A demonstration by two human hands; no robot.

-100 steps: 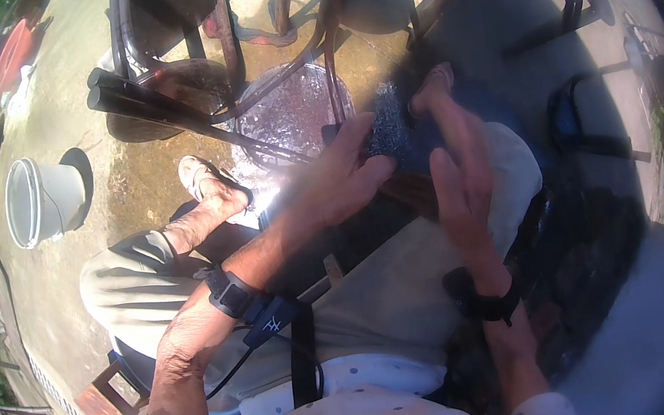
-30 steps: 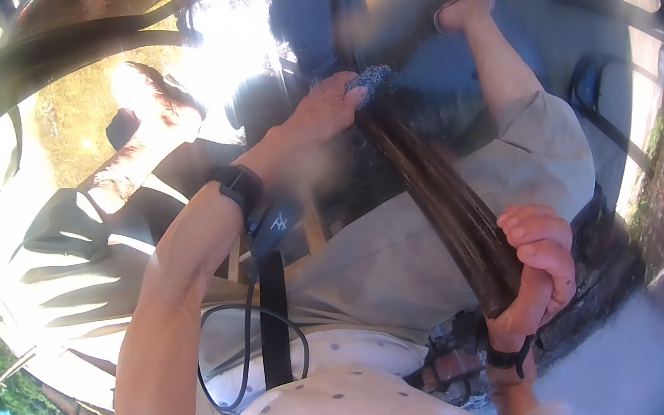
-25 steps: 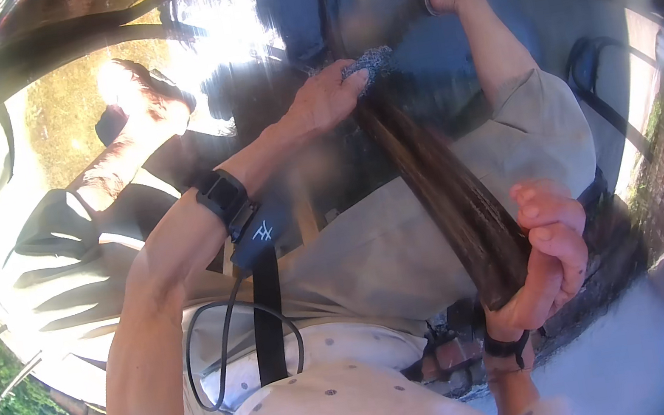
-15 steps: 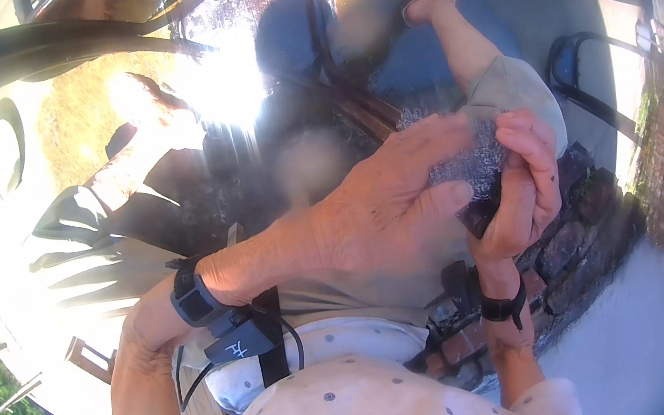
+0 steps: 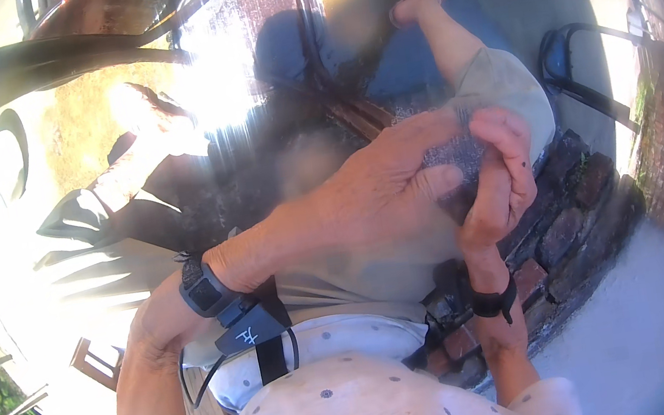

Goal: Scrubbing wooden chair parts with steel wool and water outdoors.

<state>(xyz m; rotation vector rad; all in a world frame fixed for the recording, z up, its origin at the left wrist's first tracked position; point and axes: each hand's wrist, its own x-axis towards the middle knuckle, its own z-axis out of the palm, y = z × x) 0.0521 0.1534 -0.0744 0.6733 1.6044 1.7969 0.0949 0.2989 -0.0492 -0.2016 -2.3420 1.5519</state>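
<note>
A flat, dark grey piece with pale speckles point(image 5: 462, 155), perhaps cloth, lies between my two hands in front of my lap. Reaching across from the left, my left hand point(image 5: 394, 165) presses it with the thumb on its near face and the fingers along its far edge. My right hand point(image 5: 502, 169) has its fingers curled round the right side of the piece. Parts of the piece are covered by both hands, and its exact kind cannot be made out. Each wrist wears a dark strap.
A dark chair frame point(image 5: 588, 79) stands at the right. Below it runs a low edge of rough bricks point(image 5: 563, 233) beside my right arm. At the upper left are dark curved bars point(image 5: 61, 63) and strong sun glare. My stretched leg point(image 5: 453, 43) extends forward.
Both hands have shifted slightly left with the grey piece between them. The right hand's fingers have drawn closer to the left hand. The whole view has turned a little.
</note>
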